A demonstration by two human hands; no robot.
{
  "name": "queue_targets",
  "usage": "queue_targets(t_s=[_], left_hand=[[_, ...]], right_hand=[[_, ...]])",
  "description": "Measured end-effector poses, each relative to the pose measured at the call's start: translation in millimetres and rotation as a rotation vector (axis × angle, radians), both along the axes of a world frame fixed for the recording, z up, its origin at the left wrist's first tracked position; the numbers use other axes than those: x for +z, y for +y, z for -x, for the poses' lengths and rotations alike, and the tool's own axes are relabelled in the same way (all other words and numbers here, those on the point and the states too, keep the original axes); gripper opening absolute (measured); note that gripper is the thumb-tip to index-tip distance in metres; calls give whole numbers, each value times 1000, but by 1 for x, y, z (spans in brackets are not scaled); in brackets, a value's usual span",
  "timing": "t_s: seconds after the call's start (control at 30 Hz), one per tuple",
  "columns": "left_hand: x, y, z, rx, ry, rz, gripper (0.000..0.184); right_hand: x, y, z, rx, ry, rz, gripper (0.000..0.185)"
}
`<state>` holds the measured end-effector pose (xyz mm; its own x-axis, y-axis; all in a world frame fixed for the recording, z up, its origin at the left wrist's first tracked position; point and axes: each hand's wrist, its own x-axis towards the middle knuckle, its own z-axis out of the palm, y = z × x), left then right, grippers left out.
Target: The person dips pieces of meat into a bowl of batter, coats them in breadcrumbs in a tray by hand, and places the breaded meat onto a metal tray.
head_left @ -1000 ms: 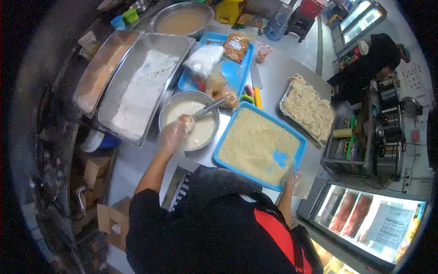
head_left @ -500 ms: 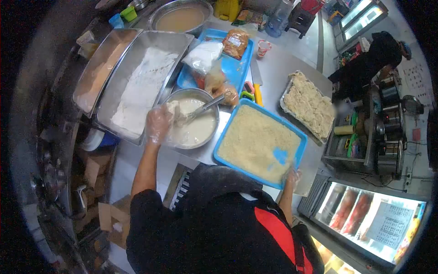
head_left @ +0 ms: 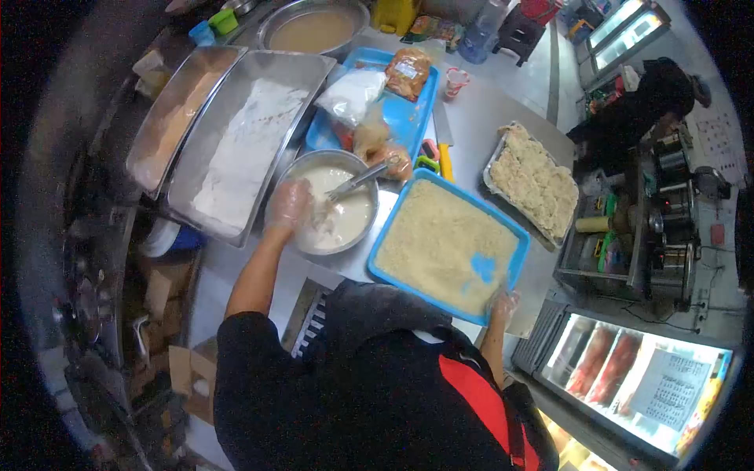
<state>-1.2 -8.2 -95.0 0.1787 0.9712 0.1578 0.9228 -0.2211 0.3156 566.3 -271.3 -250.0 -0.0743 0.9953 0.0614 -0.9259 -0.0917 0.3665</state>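
Observation:
My left hand, in a clear plastic glove, is over the left side of a steel bowl of white batter. Its fingers are bent down toward the batter, closed on something pale that I cannot make out. A metal whisk leans in the bowl, its handle over the far right rim. My right hand, also gloved, grips the near right corner of a blue tray. Pale breadcrumbs cover most of that tray, with a patch of blue bottom showing.
Left of the bowl stand deep steel pans of white flour and orange-tinted powder. Behind it, another blue tray holds bagged food. A yellow-handled knife lies beside a foil tray of breaded pieces. Another person works at right.
My left hand has lowered from above the bowl's left side toward the batter, and the whitish piece at its fingers is less visible. My right hand stays at the tray corner.

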Motion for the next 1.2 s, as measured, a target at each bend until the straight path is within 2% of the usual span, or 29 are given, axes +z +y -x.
queue_targets(t_s=[0.1,0.17,0.27,0.3,0.37,0.4,0.43,0.5,0.63,0.7,0.8,0.83,0.9,0.97,1.03,1.07,1.1,1.13,1.2], left_hand=[[-10,13,-7,182,-68,-20,15],[-18,26,3,136,10,50,16],[1,26,0,109,45,98,18],[8,26,-2,107,43,100,18],[-5,22,5,85,23,-65,18],[-10,21,7,74,11,-147,18],[-8,21,7,79,20,-87,19],[1,25,8,94,35,30,19],[13,22,7,50,59,153,19],[13,21,11,-13,147,249,18],[-20,34,18,-102,200,355,18],[-30,36,22,-62,157,411,20],[-42,47,26,2,62,500,25],[-32,47,24,-162,213,534,25],[-24,41,21,-228,180,461,19],[-24,43,22,-186,203,533,21],[-23,48,21,-139,226,606,23],[-17,47,19,-198,262,590,24],[3,43,11,-237,307,553,26]], right_hand=[[-17,0,-16,125,4,-142,63],[0,1,2,48,106,-60,61],[2,-2,2,65,105,-63,61],[-12,-5,-11,25,109,29,56],[-61,-19,-46,-60,117,212,46],[-46,-18,-32,-114,63,240,50],[-18,-12,-9,-165,8,268,55],[-2,-6,4,-164,-30,228,59],[-20,-1,-11,-40,-30,37,60],[-21,-2,-14,-62,-25,86,61],[4,-1,5,-112,21,204,57],[7,0,9,-108,16,158,54],[4,-1,8,9,682,73,39],[-36,-28,-14,335,1993,-57,18],[-21,-15,-5,459,2024,-121,33],[-18,-10,1,524,2040,-148,41],[-25,-10,-3,439,1663,-83,40],[-39,-17,-12,340,1290,-27,39],[-48,-18,-8,98,1410,-115,38]])
